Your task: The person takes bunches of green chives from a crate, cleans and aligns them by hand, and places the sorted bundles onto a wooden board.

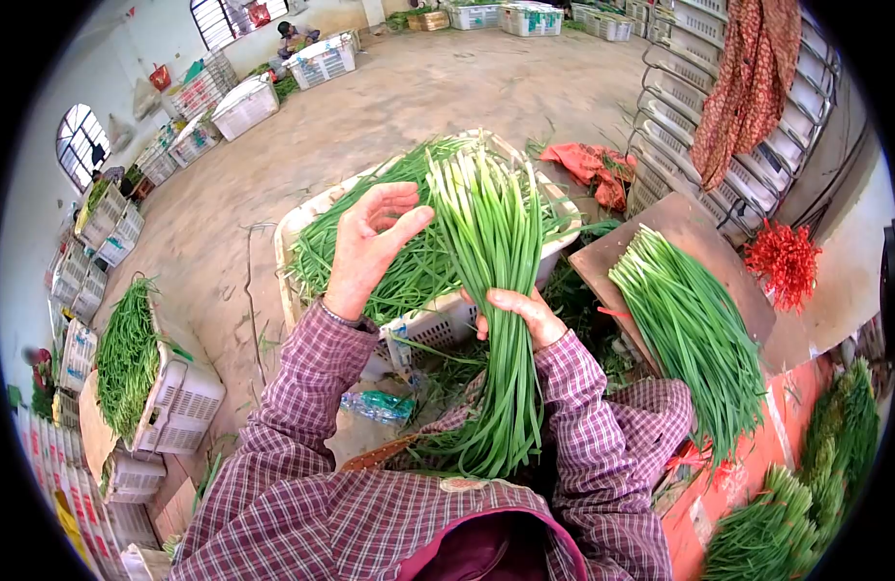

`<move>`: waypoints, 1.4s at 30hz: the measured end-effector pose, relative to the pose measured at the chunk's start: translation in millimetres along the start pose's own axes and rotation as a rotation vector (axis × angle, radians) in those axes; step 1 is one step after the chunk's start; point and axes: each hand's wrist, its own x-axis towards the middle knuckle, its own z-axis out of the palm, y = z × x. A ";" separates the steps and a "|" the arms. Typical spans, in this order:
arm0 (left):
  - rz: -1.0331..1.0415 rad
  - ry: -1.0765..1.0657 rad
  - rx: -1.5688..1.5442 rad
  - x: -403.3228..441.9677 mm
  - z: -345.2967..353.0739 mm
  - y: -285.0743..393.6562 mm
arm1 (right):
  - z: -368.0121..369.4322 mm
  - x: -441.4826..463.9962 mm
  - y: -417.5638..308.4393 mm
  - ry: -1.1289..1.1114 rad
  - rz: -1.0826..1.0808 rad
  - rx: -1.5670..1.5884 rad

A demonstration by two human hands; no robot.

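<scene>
My right hand is wrapped round the middle of a bunch of long green stalks, whose pale ends point up and whose leaves hang toward my lap. Left of the pale ends, my left hand is raised with its fingers bent and apart, holding nothing. Behind and below the hands stands a white crate filled with loose green stalks. Another pile of stalks lies on a brown board to the right, its pale ends toward the upper left.
Red ties hang at the right, near stacked crates and a patterned cloth. More bunches lie at lower right. A crate of greens stands left. A person sits far back by crates.
</scene>
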 end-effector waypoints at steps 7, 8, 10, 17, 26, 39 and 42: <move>-0.018 0.037 0.005 19.7 6.6 -7.5 | 4.7 1.2 1.2 -0.009 0.032 -0.061; 0.015 0.027 -0.081 19.6 3.7 -8.8 | 5.7 0.6 -0.7 -0.008 0.061 -0.033; -0.045 0.022 -0.285 20.4 -2.7 -5.7 | -2.9 1.6 3.2 -0.004 0.069 -0.026; -0.058 -0.476 -0.361 23.3 -136.6 24.0 | -26.2 -4.5 4.7 0.154 0.068 -0.039; -0.206 -0.520 -0.639 -5.4 -35.1 -36.8 | 15.1 -0.7 -1.1 -0.161 -0.023 -0.083; -0.273 -0.446 -1.055 -3.0 32.1 -24.6 | 38.6 -5.1 -35.7 0.285 -0.279 -1.022; -0.242 -0.465 -1.053 -0.3 41.1 -16.8 | 40.5 2.1 -40.0 0.344 -0.223 -1.108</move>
